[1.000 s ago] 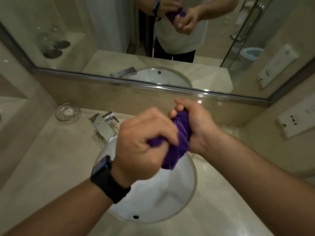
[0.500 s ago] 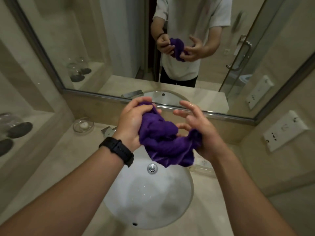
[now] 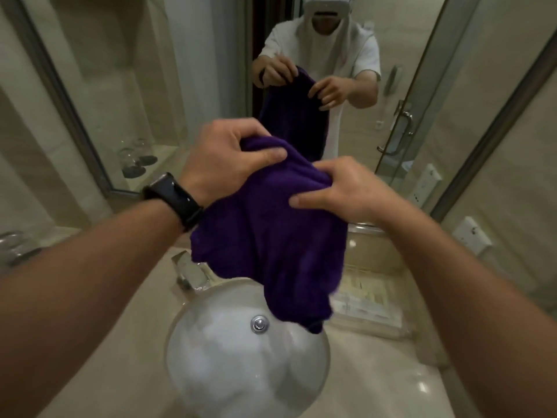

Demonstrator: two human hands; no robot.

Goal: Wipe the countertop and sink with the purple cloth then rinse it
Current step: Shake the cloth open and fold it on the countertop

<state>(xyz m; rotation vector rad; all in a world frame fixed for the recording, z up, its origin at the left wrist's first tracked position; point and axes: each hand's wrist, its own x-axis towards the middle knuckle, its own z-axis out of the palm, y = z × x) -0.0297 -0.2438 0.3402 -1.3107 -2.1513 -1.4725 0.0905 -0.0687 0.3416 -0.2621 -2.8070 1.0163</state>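
the purple cloth (image 3: 271, 236) went from a twisted wad to hanging open, right above the sink (image 3: 211, 372). left hand (image 3: 229, 158) and right hand (image 3: 340, 188) both pinch its top edge. risk imo: shaking it out flings drips beyond the sink, since it's probably wet.

Left grip (image 3: 229, 155), right grip (image 3: 340, 188) raised, both pinching purple cloth (image 3: 271, 236).

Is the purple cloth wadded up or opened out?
Opened out: the purple cloth hangs loose above the sink, its top edge held by left hand and right hand.
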